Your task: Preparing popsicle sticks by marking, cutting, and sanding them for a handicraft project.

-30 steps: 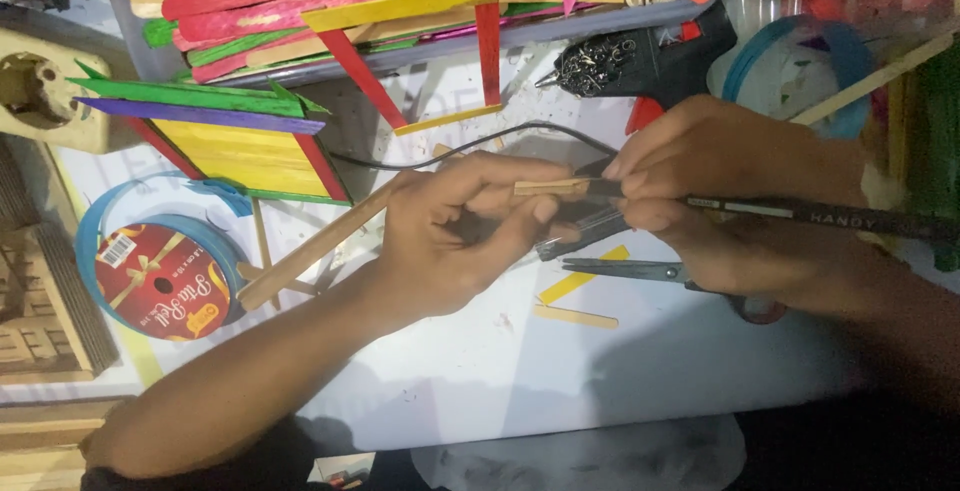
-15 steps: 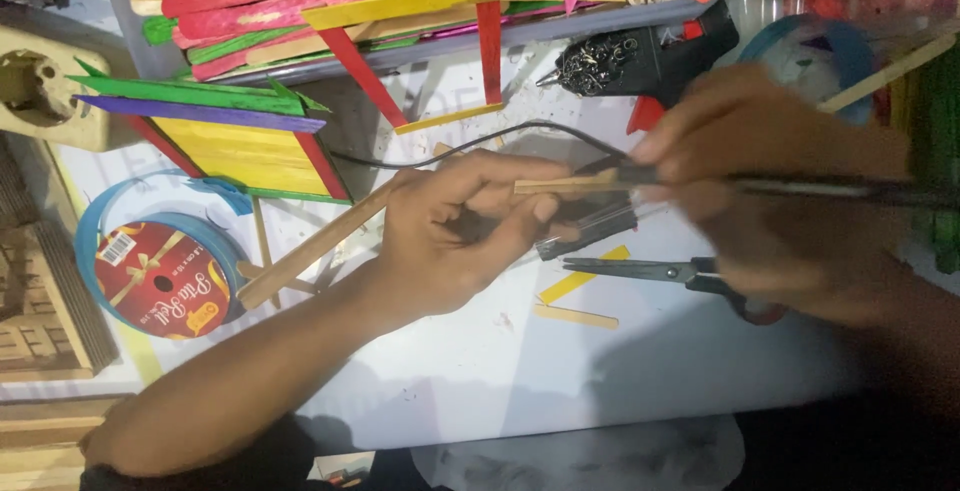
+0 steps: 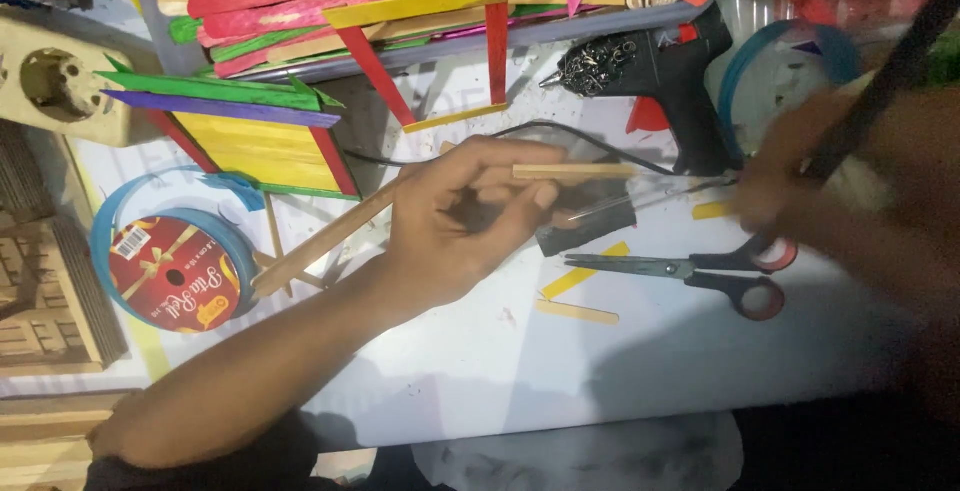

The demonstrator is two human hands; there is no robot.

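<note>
A: Since the earlier frame the right hand (image 3: 800, 186) has been drawn away to the right, and the long dark rod-like tool (image 3: 880, 81) has been swung up steeply; both are blurred. The left hand (image 3: 470, 216) has been kept where it was.

B: And in the head view now, what is held?

A: A plain wooden stick (image 3: 575, 171) is pinched between the left thumb and fingers, the grip clamped on its near end; the rest juts out to the right of the grip, above the tabletop (image 3: 620, 371). The right grip seems wrapped round the tool, but it cannot be told for certain.

B: How would the stick be judged to handle?

A: Light, thin and stiff, likely snapped if bent, so it is best pinched on its flat faces. Scissors (image 3: 690, 271) lie just below it, a black glue gun (image 3: 650, 71) above.
</note>
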